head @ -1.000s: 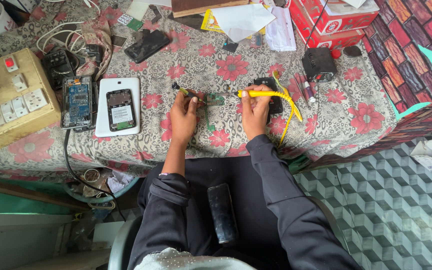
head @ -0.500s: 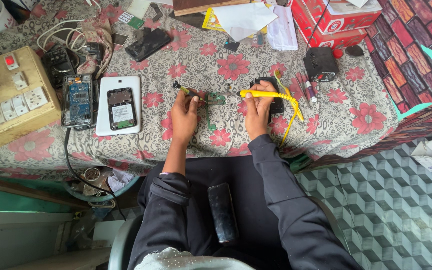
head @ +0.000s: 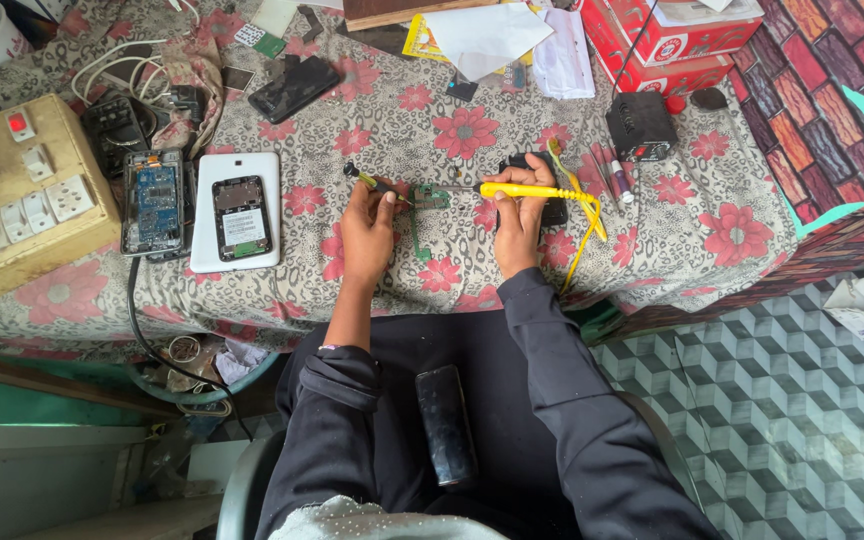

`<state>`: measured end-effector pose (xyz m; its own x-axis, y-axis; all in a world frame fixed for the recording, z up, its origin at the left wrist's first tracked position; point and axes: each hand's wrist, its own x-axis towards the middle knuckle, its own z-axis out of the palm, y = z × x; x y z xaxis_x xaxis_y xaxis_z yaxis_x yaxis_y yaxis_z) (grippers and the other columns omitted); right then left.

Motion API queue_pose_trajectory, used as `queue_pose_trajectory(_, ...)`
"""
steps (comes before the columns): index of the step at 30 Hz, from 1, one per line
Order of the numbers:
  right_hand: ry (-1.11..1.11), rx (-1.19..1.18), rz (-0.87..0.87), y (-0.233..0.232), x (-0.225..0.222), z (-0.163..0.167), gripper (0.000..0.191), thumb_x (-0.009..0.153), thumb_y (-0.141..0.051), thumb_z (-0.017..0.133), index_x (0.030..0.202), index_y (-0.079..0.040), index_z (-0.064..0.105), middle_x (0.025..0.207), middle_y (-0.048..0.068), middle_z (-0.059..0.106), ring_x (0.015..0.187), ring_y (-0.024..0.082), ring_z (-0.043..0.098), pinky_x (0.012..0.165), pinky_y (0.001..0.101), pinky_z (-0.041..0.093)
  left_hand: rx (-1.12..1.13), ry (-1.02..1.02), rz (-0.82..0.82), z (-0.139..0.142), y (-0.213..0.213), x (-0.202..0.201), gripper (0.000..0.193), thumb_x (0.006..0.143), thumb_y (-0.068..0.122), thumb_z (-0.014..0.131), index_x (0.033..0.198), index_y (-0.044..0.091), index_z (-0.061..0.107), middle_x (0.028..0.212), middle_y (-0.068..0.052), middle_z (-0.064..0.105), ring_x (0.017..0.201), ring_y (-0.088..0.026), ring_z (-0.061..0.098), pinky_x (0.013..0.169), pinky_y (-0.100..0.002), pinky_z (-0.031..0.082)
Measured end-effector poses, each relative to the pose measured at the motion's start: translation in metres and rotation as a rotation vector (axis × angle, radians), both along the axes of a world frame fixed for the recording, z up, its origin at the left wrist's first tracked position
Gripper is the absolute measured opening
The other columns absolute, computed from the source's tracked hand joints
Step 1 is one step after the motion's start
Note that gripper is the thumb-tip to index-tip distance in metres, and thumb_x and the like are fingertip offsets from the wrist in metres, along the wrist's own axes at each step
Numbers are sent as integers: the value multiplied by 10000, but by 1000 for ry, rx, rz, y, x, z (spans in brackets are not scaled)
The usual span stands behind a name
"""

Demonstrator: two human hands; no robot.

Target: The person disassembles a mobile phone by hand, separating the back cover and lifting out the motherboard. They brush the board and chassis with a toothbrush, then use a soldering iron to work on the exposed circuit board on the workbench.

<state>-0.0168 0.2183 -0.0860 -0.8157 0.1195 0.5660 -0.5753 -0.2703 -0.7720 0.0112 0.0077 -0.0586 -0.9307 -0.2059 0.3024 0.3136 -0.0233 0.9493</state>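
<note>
Gripping a slim yellow-handled soldering iron (head: pixel 532 190), right hand (head: pixel 518 222) meets small green circuit board (head: pixel 430 197); left hand (head: pixel 367 228) fingers clamp thin tweezers (head: pixel 372 183) on floral cloth (head: pixel 472 270).

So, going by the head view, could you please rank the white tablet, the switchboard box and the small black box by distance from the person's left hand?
From the left hand:
1. White tablet, just to its left in the picture, with a small phone lying on it.
2. Small black box, across the table past the right hand.
3. Switchboard box, at the table's far left edge.

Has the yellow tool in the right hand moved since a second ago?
Yes. The yellow tool now lies level, its tip nearer the green circuit board, left of the black box.
</note>
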Motion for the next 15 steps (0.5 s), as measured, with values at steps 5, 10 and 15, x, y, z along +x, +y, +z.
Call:
queue_pose_trajectory(5,17,12,-13,0,0,-1,531,1051,-9,512,1518,-43,262,1215,117,537,1144,240,624,1042,394,542,-4,-1,2,0,0,-1,138,1058,56,550,1166,-24,582,1069,-103,741,956,-121,701,878,-292,569)
queue_pose_trajectory(10,9,11,-3,0,1,-1,527,1057,-10,517,1515,-50,259,1215,113,530,1149,245,628,1037,396,544,6,9,-2,0,0,0,129,1059,53,552,1155,-29,577,1069,-105,737,954,-122,701,877,-293,576)
queue_pose_trajectory(15,8,28,-13,-1,2,0,521,1059,-10,515,1514,-52,264,1220,114,535,1160,252,634,1043,397,546,36,17,-15,0,-1,0,128,1056,50,553,1154,-28,575,1064,-99,732,950,-116,697,878,-292,583)
